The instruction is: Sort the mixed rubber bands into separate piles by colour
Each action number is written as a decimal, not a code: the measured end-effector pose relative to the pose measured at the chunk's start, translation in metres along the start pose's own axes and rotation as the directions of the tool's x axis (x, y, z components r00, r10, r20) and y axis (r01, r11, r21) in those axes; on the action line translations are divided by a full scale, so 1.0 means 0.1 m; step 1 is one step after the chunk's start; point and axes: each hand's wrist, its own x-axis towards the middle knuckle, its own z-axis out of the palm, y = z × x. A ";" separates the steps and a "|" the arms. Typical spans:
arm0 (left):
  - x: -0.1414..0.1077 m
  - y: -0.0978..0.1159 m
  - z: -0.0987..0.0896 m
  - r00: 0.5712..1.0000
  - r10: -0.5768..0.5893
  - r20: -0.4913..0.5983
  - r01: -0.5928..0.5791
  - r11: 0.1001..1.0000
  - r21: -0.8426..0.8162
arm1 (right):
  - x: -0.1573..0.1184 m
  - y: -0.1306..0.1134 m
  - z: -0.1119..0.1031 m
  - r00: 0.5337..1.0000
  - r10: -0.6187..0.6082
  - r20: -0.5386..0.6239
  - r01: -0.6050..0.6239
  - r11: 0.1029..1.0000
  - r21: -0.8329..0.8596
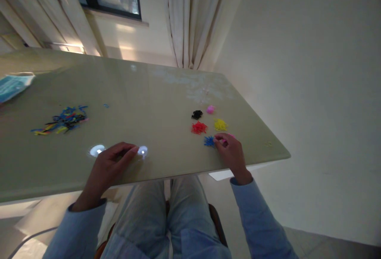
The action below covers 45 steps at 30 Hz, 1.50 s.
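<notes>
In the head view, each of the hands has thumb and finger drawn together, the left hand (110,163) low over the bench (160,112) and the right hand (233,151) at the edge of the blue heap (208,141), though any pinched strand is too small to make out. Beyond the right hand lie the yellow heap (220,124), red heap (199,128) and black heap (197,115), so parting by colour looks well begun. The mixed pile (67,120), beyond and leftward of the left hand, seems yet undivided.
</notes>
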 end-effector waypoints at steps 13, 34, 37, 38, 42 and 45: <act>0.01 -0.08 0.02 1.000 0.006 0.008 -0.006 1.000 -0.026 | -0.17 -0.23 0.01 0.998 -0.054 -0.029 0.058 0.990 0.129; 0.24 -0.66 -0.69 0.926 -0.107 -0.363 0.123 0.992 0.023 | -0.13 -0.75 0.72 0.940 -0.243 0.240 0.165 0.938 0.304; 0.29 -0.85 -1.02 0.874 -0.146 -0.464 0.258 0.947 0.189 | -0.13 -0.76 0.72 0.939 -0.245 0.242 0.168 0.939 0.300; 0.31 -0.89 -1.10 0.863 -0.150 -0.482 0.287 0.931 0.225 | -0.12 -0.76 0.71 0.938 -0.246 0.243 0.171 0.941 0.291; 0.40 -0.91 -1.27 0.872 -0.171 -0.460 0.368 0.847 0.384 | -0.10 -0.76 0.72 0.944 -0.244 0.225 0.187 0.951 0.247; 0.46 -0.86 -1.27 0.892 -0.223 -0.393 0.406 0.778 0.479 | -0.09 -0.75 0.72 0.946 -0.243 0.213 0.189 0.951 0.245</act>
